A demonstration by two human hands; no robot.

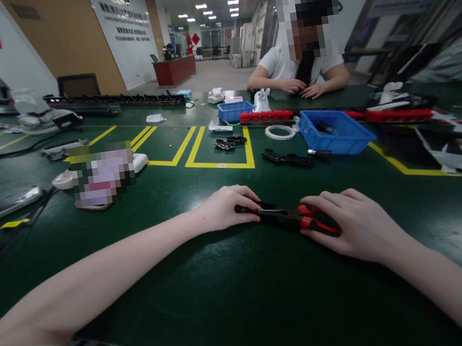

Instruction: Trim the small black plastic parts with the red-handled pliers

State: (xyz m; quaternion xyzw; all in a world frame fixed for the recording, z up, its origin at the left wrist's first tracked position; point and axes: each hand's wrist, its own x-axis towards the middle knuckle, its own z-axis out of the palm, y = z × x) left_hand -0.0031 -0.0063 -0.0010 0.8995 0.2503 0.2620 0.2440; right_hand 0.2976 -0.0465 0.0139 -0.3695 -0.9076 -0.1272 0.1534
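Both my hands rest on the green table [238, 286] near its front edge. My left hand [223, 208] is closed in a pinch on a small black part [266, 206], which meets the jaws of a pair of red-and-black pliers [295, 218]. My right hand [352, 224] is wrapped over the pliers' red handles and presses them against the table. The pliers' tip points left toward the left hand's fingers.
Beyond my hands lie loose black parts [287, 159], a blue bin [337, 132], a white tape ring [280, 131], a smaller blue bin [234, 110] and red strips [266, 116]. A person [299, 66] works across the table. Yellow floor-style lines [219, 164] mark the table. Devices and cables lie at left.
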